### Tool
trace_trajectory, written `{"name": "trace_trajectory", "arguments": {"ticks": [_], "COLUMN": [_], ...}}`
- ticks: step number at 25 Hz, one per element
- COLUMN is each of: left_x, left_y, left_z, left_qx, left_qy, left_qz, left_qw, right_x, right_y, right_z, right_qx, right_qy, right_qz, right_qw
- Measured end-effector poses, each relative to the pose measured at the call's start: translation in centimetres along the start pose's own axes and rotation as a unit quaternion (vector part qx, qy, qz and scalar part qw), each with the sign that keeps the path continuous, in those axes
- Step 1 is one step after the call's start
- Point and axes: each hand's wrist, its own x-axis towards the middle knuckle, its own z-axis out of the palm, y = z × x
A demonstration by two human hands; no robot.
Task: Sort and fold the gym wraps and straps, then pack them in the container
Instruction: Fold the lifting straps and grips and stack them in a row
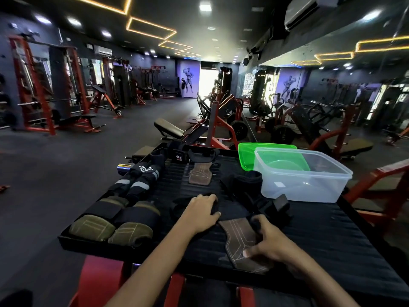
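- Right hand [269,242] pinches the near brown leather grip pad [240,242], which lies flat on the black platform [332,235].
- Left hand [202,212], fingers loosely curved, presses a black strap [177,209] at the pad's ten o'clock.
- Clear container [303,176] sits at the pad's one o'clock, the green lid [246,155] behind it.

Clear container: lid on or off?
Off. The clear container stands open-topped on the platform; the green lid sits behind it.

I see gym bg: red racks [33,85] left, incline bench [169,129] ahead, plate-loaded machines [232,116] centre-right, wall mirror [332,89] right, AC unit [303,12] overhead.
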Motion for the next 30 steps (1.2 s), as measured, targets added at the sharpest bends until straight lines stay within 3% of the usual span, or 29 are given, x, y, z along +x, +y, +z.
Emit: {"name": "trace_trajectory", "arguments": {"ticks": [2, 4, 6, 7, 8, 10, 12, 14, 17, 20, 22, 25, 28, 30], "left_x": [-0.2, -0.1, -0.1, -0.2, -0.2, -0.2, -0.3, -0.3, -0.1, -0.2, -0.5, -0.8, -0.6, -0.5], "left_y": [0.1, -0.3, -0.6, -0.6, -0.5, -0.4, -0.5, -0.6, -0.9, -0.6, -0.3, 0.0, -0.3, -0.4], "left_z": [-0.4, -0.6, -0.6, -0.6, -0.7, -0.8, -0.9, -1.0, -0.8, -0.7, -0.7, -0.8, -0.5, -0.4], "left_qx": [-0.039, -0.110, -0.183, -0.195, -0.195, -0.196, -0.202, -0.213, -0.224, -0.222, -0.209, -0.157, -0.117, -0.114], "left_qy": [-0.024, -0.055, -0.071, -0.073, -0.075, -0.074, -0.075, -0.073, -0.071, -0.058, -0.051, -0.027, -0.041, -0.042], "left_qz": [-0.004, -0.018, -0.025, -0.026, -0.027, -0.034, -0.033, -0.014, 0.007, 0.009, 0.005, 0.020, 0.047, 0.068], "left_qw": [0.999, 0.992, 0.980, 0.978, 0.978, 0.977, 0.976, 0.974, 0.972, 0.973, 0.977, 0.987, 0.991, 0.990], "right_x": [0.5, 1.7, 3.3, 4.0, 4.5, 5.6, 6.3, 6.2, 5.0, 4.5, 4.9, 4.7, 2.9, 1.8], "right_y": [-1.0, -2.0, -2.4, -2.6, -2.8, -2.7, -1.9, -1.7, -2.5, -2.7, -2.0, -1.0, -1.1, -1.3], "right_z": [-0.9, -1.9, -2.3, -2.1, -1.6, -0.6, -0.3, -0.5, -1.1, -2.0, -2.2, -1.8, -0.9, -0.6], "right_qx": [0.225, 0.419, 0.556, 0.580, 0.560, 0.431, 0.272, 0.058, -0.193, -0.316, -0.293, -0.109, 0.053, 0.021], "right_qy": [-0.013, -0.018, -0.035, -0.034, -0.023, 0.019, 0.052, 0.046, 0.064, 0.202, 0.170, 0.100, 0.007, -0.097], "right_qz": [-0.016, -0.002, 0.028, 0.032, 0.033, 0.023, 0.000, -0.055, -0.132, -0.115, -0.049, 0.008, 0.087, 0.113], "right_qw": [0.974, 0.908, 0.830, 0.813, 0.827, 0.902, 0.961, 0.996, 0.970, 0.920, 0.940, 0.989, 0.995, 0.989]}}
